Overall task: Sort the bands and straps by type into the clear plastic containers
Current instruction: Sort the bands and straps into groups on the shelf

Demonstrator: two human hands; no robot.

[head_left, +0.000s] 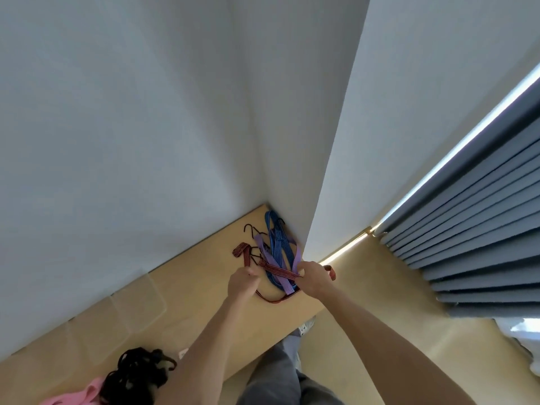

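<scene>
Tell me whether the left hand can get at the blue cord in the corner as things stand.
Probably not right away: the left hand grips the red striped cord, and that cord and the purple band lie across the blue cord. Otherwise the way looks open.

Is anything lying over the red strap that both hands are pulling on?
Yes. A purple band crosses over the red strap between the left hand and right hand.

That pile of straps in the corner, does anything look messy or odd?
Yes. The red-and-black strap, blue strap and purple band lie tangled across each other. Both hands, left and right, grip the red one. Nothing looks damaged.
</scene>
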